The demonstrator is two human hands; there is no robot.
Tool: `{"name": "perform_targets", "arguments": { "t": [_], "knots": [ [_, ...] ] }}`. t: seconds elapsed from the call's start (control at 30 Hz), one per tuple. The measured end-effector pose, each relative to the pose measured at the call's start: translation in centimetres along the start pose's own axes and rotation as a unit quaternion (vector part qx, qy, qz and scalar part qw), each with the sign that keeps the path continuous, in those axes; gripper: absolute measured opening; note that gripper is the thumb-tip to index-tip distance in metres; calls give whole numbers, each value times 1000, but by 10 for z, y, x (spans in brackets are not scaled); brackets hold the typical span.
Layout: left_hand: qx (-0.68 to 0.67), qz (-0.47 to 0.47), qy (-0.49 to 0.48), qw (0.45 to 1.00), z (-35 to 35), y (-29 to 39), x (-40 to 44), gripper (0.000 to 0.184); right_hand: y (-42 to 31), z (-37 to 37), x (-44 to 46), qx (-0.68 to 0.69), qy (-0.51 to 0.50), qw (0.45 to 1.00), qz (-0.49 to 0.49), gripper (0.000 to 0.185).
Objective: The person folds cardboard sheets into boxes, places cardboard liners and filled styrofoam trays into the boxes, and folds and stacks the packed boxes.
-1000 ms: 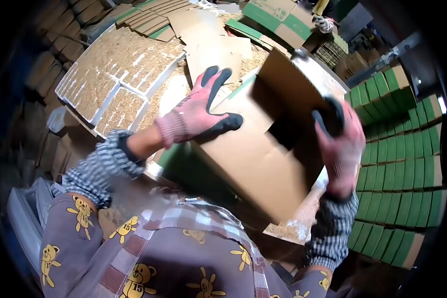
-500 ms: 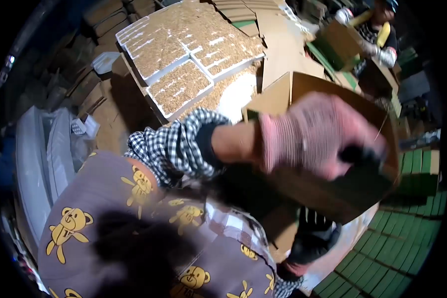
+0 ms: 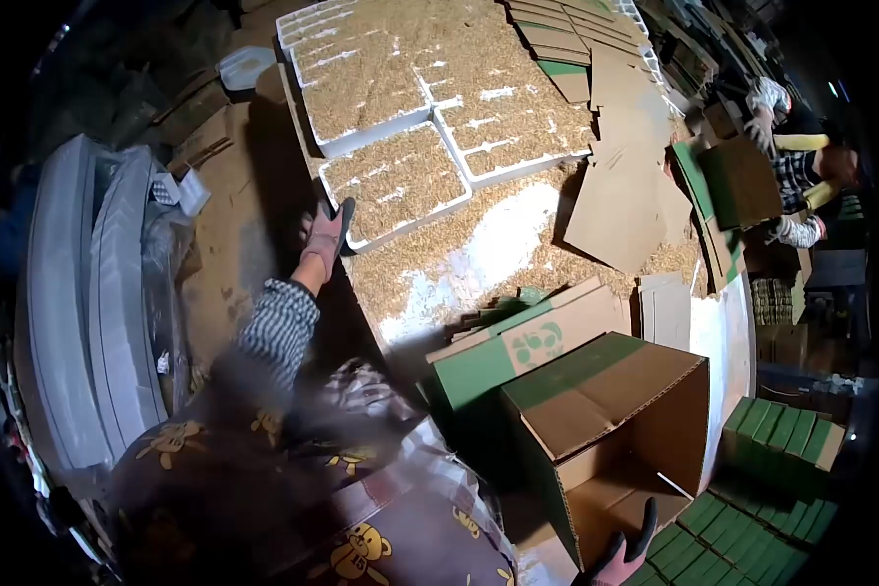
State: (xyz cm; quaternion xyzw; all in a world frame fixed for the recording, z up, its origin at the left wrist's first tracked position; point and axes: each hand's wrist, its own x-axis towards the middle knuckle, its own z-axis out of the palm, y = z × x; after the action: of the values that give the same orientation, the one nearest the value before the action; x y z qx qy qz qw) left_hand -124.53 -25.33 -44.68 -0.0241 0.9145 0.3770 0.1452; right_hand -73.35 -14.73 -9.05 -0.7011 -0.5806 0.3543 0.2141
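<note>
My left hand (image 3: 325, 236), in a pink glove with dark fingertips, is at the near left corner of a small white tray (image 3: 400, 190) filled with brown shavings. Its fingers are apart, one against the tray's edge. My right hand (image 3: 632, 552), gloved alike, is at the lower rim of an open cardboard box (image 3: 606, 391) with a green band. Two of its fingers are spread; the rest is cut off by the frame. The box lies tilted, its opening towards the lower right. A green and brown carton (image 3: 527, 342) stands just behind it.
More white trays of shavings (image 3: 498, 117) cover the far table. Flat cardboard sheets (image 3: 620, 195) lie right of them. Green cartons (image 3: 776, 430) are stacked at the right. A co-worker (image 3: 801, 166) handles a box at the upper right. Long grey wrapped pieces (image 3: 117, 303) stand at the left.
My left hand has moved from the box to the tray on the left. The box has turned, its opening now facing lower right. The view has shifted.
</note>
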Motion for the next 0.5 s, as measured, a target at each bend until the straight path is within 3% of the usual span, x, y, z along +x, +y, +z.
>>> {"name": "perform_targets", "arguments": {
  "t": [0.03, 0.07, 0.1, 0.13, 0.17, 0.2, 0.23, 0.3, 0.37, 0.43, 0.47, 0.5],
  "knots": [
    [13, -57, -30, 998, 29, -27, 28, 76, 7, 3, 8, -168, -9, 974, -152, 62],
    [35, -33, 25, 999, 43, -24, 22, 83, 8, -1, 17, -159, -22, 980, -118, 64],
    [-42, 30, 11, 999, 46, -36, 22, 81, 27, -12, 33, -168, -17, 979, -114, 64],
    [-220, 56, -4, 974, 55, -48, 19, 77, 57, -20, 54, -99, -42, 984, -140, 59],
    [-391, 89, -17, 916, 62, -46, 19, 74, 77, -22, 60, -20, -61, 985, -162, 58],
    [-469, -11, -22, 883, 34, 9, -12, 70, 66, -12, 59, 3, -39, 984, -171, 59],
    [-478, -31, -9, 878, 34, 11, -4, 69, 51, -4, 56, 1, -24, 986, -163, 59],
    [-551, -133, -192, 802, -13, 30, -11, 63, 35, -7, 47, -1, -23, 990, -136, 58],
    [-586, -77, -254, 766, -48, 42, -23, 57, 43, -28, 47, -16, -29, 990, -139, 60],
    [-556, -46, -265, 787, -87, 45, -36, 46, 54, -40, 53, -26, -31, 988, -150, 62],
    [-495, 68, -275, 821, -105, 32, -32, 44, 57, -38, 57, -54, -47, 983, -169, 64],
    [-474, 128, -318, 811, -114, 43, -45, 43, 62, -38, 58, -89, -63, 977, -183, 66]
  ]
}}
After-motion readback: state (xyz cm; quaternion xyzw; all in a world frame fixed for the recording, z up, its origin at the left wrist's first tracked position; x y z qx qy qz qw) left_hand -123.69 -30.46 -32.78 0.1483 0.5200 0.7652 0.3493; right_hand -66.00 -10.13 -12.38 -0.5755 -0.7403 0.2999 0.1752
